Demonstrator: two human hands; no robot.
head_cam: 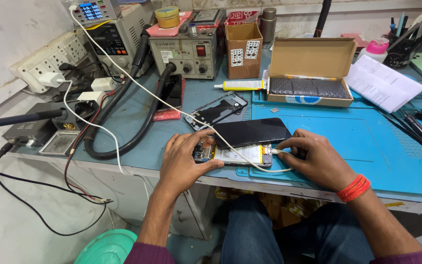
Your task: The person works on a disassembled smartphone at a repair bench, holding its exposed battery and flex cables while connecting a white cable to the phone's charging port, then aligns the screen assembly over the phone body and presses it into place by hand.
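Clamped on the opened phone body (235, 155) with its yellow-white battery exposed, the left hand (187, 164) has its grip closed over the left end, thumb along the near side. The right hand (313, 159) pinches the white cable plug (275, 152) at the phone's right end; the plug looks seated or nearly so. Propped over the body, the dark glass screen panel (252, 132) is lifted away, and a separate black back cover (217, 110) lies behind. All this sits at the near edge of the blue-matted worktop (367, 142), so reassembly appears undone.
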